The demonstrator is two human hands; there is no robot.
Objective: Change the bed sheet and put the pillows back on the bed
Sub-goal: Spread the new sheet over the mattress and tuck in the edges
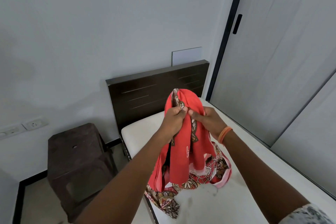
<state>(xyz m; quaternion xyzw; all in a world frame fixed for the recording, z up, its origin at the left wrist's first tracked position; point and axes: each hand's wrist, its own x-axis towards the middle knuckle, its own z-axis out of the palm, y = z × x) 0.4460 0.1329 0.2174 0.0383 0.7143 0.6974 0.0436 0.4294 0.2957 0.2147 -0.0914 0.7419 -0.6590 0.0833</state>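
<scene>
Head view: mattress (236,160) is bare, so the old sheet looks already off. Red patterned sheet (183,151) is bunched, upper part held up over the mattress in front of the dark headboard (145,96), lower part piled on the mattress. Left hand (173,118) and right hand (209,120) both have a curled grip pinching the sheet's top edge, hands nearly touching, probably hunting for a corner. Brown stool (78,165) stands on the floor beside the mattress, nothing on it. No pillows visible. Left: unfold, spread, tuck, then the pillows. Roughly a third done, I'd judge.
</scene>
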